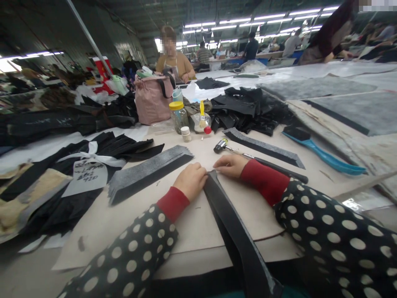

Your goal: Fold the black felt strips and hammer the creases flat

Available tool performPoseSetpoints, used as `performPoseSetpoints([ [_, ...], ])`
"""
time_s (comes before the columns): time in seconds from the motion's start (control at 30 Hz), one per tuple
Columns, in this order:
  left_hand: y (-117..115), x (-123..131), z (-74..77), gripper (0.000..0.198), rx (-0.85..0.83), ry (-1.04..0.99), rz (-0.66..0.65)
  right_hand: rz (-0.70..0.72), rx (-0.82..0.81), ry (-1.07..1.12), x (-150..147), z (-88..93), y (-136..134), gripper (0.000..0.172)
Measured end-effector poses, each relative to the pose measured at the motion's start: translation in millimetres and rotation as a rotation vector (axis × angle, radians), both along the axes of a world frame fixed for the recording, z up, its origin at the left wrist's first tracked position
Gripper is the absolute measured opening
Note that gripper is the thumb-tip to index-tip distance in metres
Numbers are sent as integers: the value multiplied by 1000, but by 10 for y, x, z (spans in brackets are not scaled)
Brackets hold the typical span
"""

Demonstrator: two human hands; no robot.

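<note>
From where I stand, the long black strip [229,215] runs down the middle of the bench [145,223], its near end hanging over the edge toward the worker's body. The left hand [190,180] has its fingers curled, pinching the strip's far end. The right hand [231,165] is at that same end from the other side, thumb and fingers drawn close together; whether they grip it I can't tell.

A grey-and-black piece [151,171] lies left of the left hand. Just beyond the right hand lie a hammer [276,167] and a second grey-and-black piece [263,148]. Farther back are a yellow-lidded jar [180,121], a white bottle [186,134] and a pink bag [151,101].
</note>
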State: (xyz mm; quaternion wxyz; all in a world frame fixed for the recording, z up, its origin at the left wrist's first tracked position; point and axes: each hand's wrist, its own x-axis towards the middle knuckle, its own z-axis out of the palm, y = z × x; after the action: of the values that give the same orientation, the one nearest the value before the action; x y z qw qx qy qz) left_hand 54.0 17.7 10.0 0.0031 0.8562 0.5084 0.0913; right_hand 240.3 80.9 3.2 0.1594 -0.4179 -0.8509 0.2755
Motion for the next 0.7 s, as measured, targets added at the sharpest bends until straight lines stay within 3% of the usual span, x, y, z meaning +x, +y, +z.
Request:
performPoseSetpoints([
  [0.37, 50, -1, -42, 22, -29, -126, -38, 79, 148, -28, -41, -25, -46, 18],
  [0.7, 37, 18, -6, 25, -13, -40, -58, 202, 334, -160, -71, -5, -85, 21],
])
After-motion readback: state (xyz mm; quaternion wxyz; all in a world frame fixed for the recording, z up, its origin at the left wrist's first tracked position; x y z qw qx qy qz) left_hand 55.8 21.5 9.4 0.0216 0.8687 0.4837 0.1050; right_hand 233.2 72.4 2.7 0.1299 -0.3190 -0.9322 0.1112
